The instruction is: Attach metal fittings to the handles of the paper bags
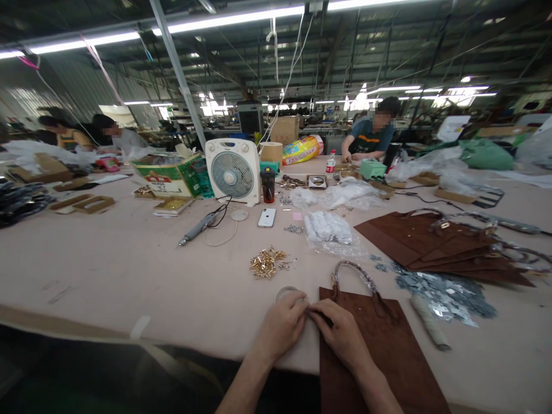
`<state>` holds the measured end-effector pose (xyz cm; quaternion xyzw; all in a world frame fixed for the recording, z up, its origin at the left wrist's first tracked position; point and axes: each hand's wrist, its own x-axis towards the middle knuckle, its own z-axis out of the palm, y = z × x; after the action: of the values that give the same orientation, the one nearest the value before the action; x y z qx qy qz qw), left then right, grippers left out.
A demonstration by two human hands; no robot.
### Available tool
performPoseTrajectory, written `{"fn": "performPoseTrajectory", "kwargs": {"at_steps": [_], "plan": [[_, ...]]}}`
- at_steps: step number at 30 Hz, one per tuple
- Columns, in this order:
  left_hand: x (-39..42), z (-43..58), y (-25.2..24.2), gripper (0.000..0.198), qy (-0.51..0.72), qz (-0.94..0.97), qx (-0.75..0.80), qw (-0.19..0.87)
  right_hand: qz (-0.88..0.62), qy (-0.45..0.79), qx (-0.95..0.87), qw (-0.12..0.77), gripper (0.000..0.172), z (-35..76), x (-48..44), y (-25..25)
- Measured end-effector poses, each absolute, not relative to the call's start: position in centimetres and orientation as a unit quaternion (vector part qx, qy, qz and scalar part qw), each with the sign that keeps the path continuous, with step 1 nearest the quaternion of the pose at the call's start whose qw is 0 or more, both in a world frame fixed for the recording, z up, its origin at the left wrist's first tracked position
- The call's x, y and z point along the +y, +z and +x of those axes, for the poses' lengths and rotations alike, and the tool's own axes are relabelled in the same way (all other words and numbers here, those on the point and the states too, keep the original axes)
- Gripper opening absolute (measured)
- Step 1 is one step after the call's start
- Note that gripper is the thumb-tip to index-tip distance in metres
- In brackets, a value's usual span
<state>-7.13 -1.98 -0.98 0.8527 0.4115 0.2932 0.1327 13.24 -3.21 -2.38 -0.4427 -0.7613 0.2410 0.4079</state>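
Close together at the table's near side, my left hand [281, 323] and my right hand [340, 330] meet at the fingertips. Both are closed in a pinch on something too small to make out. A pale ring-shaped item [284, 289], perhaps a roll of tape, shows partly behind my left fingers. Under my right forearm lies a flat brown bag [388, 356] with a wrapped handle [354, 269]. A heap of gold-coloured metal fittings [266, 263] sits just beyond my hands.
Grey metal plates [444, 293] and a rolled grey piece [429, 322] lie right of the bag. Further off are stacked brown bags [431, 241], a power screwdriver [196, 229], a phone [266, 217], a fan [233, 172] and plastic bags [330, 230]. A person [373, 135] works across the table.
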Motion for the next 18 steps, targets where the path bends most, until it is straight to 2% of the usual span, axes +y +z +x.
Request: {"fn": "performPoseTrajectory", "kwargs": {"at_steps": [12,18], "plan": [[-1.9,-7.3,-0.6,0.018,0.280,0.861,0.411,0.112,-0.462,0.228,-0.762,0.392,0.016,13.1,-3.4,-1.8],[-2.2,-7.7,0.3,0.019,0.289,0.859,0.392,0.160,-0.443,0.266,-0.769,0.377,0.017,13.3,-3.7,-1.2]]}}
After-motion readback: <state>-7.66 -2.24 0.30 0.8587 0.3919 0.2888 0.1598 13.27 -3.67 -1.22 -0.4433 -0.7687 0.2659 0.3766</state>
